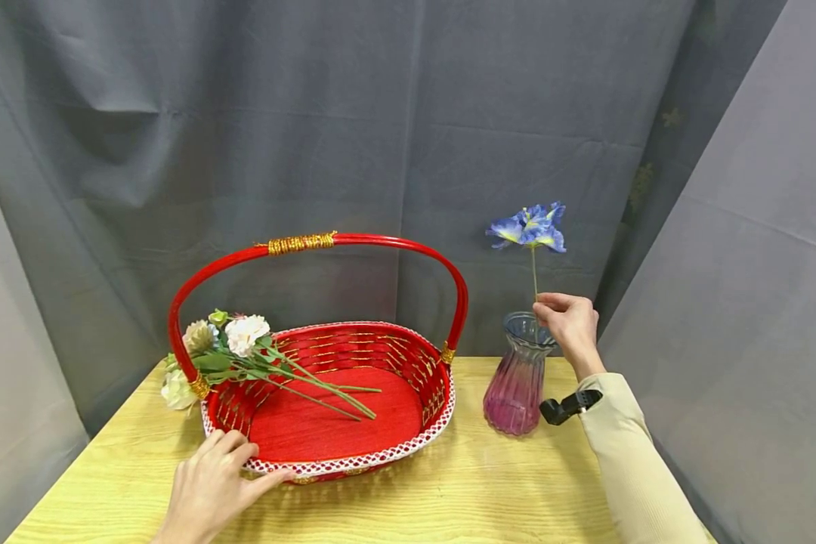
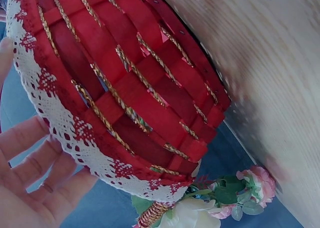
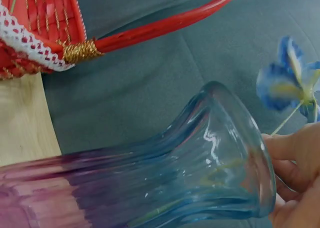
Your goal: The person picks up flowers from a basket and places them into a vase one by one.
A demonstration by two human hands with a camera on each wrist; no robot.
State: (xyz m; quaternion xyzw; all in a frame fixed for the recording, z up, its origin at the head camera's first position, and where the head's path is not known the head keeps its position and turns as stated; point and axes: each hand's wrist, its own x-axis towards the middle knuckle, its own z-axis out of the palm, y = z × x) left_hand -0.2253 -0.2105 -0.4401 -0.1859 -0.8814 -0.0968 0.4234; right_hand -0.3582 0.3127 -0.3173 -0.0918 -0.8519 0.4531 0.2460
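My right hand pinches the thin green stem of a blue artificial flower between thumb and fingers, just above the vase's mouth. Its lower stem shows through the ribbed glass vase, which fades from blue at the rim to pink below. At the basket's front left, my left hand holds the lace-trimmed rim of a red woven basket. In the left wrist view, the fingertips go behind the white lace, with the thumb on the outer side.
Several artificial flowers, one a white bloom, lie across the basket's left side, stems inside. The tall red handle arches over the basket. Both stand on a wooden table, with grey curtains behind and at the sides.
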